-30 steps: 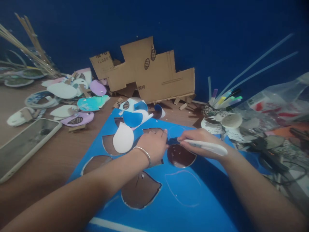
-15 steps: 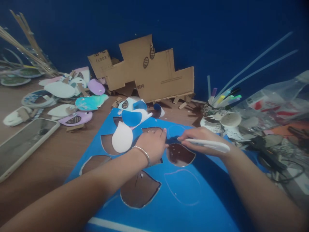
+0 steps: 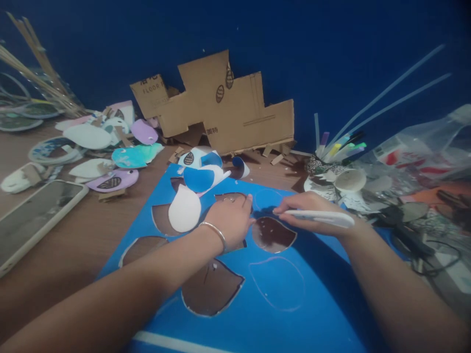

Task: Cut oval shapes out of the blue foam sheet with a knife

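Note:
A blue sheet (image 3: pixel 265 323) with several drop-shaped holes cut through it lies on the table. My left hand (image 3: pixel 230 218) rests flat on it, fingers stretched out, pressing near the upper holes. From the right, my right hand (image 3: pixel 305 211) grips a slim white craft knife (image 3: pixel 320 217); its tip is hidden by the fingers, close to a pale drawn outline (image 3: pixel 268 197). Just below is a cut-out hole (image 3: pixel 274 234) with brown table showing through. Another drop outline (image 3: pixel 277 283) is drawn nearer to me. A loose white drop-shaped piece (image 3: pixel 184 208) lies left of my left hand.
Cut blue-and-white pieces (image 3: pixel 200 177) lie at the sheet's far edge. Behind them stands a cardboard piece (image 3: pixel 235 113). Painted bird shapes (image 3: pixel 114 180) and a phone (image 3: pixel 40 220) are on the left. A pen holder (image 3: pixel 320 164), cups and plastic bags (image 3: pixel 423 152) crowd the right.
The view has shifted slightly. My right hand and the knife have moved a little to the right, away from my left hand, which stays pressed on the sheet.

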A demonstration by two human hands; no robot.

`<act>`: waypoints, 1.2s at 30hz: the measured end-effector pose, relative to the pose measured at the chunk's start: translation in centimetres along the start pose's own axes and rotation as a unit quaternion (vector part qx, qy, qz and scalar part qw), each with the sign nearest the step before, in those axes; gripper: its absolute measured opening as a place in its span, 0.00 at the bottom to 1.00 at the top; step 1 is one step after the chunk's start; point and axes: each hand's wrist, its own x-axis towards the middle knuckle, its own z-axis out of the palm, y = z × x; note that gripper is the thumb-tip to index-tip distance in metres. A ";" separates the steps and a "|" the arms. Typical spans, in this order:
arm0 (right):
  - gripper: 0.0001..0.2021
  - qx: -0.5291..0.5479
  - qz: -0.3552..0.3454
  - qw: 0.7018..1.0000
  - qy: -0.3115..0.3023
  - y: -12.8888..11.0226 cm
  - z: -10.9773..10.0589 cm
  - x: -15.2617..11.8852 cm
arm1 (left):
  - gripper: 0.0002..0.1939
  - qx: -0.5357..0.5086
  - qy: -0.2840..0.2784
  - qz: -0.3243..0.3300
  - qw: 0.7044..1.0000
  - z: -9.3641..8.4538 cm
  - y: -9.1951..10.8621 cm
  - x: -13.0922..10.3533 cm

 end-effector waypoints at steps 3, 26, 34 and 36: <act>0.13 0.007 0.004 1.000 0.003 0.1 -0.1 -0.2 | 0.27 0.002 -0.006 0.002 1.000 -0.1 0.0 0.0; 0.09 0.046 -0.010 0.996 0.082 1.3 1.4 -1.2 | 0.26 0.037 0.010 0.007 0.999 0.0 -0.1 0.0; 0.07 0.073 -0.004 0.989 0.130 3.0 1.9 -3.5 | 0.27 0.043 -0.007 0.016 0.999 -0.3 -0.1 0.1; 0.07 0.086 -0.004 0.984 0.155 3.0 2.0 -3.5 | 0.27 0.044 -0.005 0.018 0.999 -0.4 -0.1 0.1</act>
